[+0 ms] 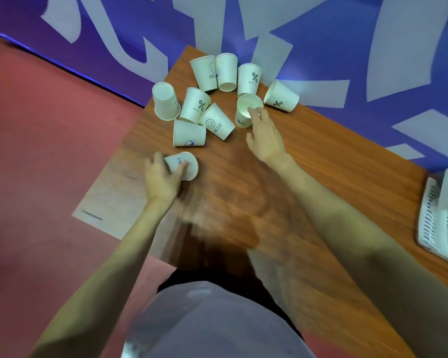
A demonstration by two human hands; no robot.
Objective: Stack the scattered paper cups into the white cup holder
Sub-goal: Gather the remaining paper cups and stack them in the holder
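On the wooden table (308,161), my left hand (163,177) curls around a tipped paper cup (184,165); my right hand's (265,140) spread fingertips (254,113) touch an upright cup's (246,111) rim.

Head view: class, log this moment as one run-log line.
left hand: grips cup | right hand: fingers at upright cup rim | holder: table's right edge | loose cups: clustered by wall

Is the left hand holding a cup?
Yes, the left hand has its fingers curled round a cup near the table edge.
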